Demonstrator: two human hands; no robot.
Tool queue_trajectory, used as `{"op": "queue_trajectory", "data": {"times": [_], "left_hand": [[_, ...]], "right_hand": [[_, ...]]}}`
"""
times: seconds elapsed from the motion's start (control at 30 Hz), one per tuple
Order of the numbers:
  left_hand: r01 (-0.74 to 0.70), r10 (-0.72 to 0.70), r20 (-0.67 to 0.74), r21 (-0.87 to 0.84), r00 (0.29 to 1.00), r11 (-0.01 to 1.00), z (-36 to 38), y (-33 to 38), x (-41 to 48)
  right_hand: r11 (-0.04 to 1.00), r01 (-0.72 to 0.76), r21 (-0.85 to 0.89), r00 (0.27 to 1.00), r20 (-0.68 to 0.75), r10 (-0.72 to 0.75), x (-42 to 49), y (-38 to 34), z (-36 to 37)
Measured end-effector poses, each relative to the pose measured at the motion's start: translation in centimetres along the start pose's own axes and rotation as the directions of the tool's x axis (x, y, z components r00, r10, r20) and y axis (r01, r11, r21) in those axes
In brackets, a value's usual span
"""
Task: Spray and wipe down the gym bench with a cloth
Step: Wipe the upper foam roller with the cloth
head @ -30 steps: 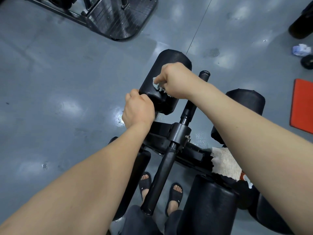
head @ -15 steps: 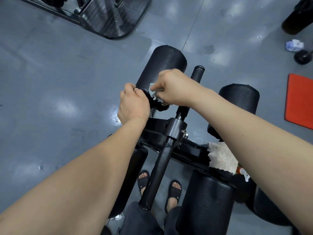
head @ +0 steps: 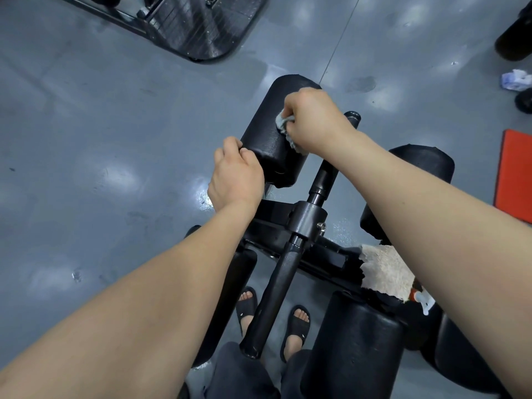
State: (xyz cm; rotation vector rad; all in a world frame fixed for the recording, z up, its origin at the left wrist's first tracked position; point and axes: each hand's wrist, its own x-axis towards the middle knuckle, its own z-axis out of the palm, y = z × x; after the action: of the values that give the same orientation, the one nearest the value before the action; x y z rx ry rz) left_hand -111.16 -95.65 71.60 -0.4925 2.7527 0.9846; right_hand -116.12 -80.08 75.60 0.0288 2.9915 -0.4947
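The right hand bunches a small grey-white crumpled cloth in curled fingers and presses it onto the top of the black padded foam roller at the far-left corner of the black metal bench frame. Most of the cloth is hidden under the palm. The left hand grips the roller's near edge, fingers curled over it with their tips out of sight. A frayed beige towel lies on the frame's right side, partly covered by the right forearm. Beneath the towel a white-and-orange plastic piece pokes out, too cut off to identify.
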Motion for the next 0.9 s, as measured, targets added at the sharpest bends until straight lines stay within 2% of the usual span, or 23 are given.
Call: {"op": "queue_trajectory", "data": {"times": [0.33,0.53,0.7,0.9], "left_hand": [[-0.027,0.027,-0.016,0.005,1.000,1.000,0.1,-0.1,-0.2],[-0.036,0.036,-0.016,0.003,0.999,0.999,0.0,0.0,-0.3],[-0.045,0.045,-0.011,-0.006,0.999,0.999,0.0,0.0,-0.2],[-0.053,0.053,-0.016,0.003,0.998,0.999,0.2,0.0,-0.1]], "right_hand": [[0.985,-0.166,0.042,0.980,-0.104,0.169,3.8,1.9,-0.8],[0.985,-0.169,0.021,0.973,-0.158,0.170,5.3,2.3,-1.3],[0.984,-0.168,0.060,0.982,-0.074,0.172,5.6,2.0,-1.5],[0.977,-0.186,0.101,0.980,-0.058,0.193,4.0,1.4,-1.2]]}}
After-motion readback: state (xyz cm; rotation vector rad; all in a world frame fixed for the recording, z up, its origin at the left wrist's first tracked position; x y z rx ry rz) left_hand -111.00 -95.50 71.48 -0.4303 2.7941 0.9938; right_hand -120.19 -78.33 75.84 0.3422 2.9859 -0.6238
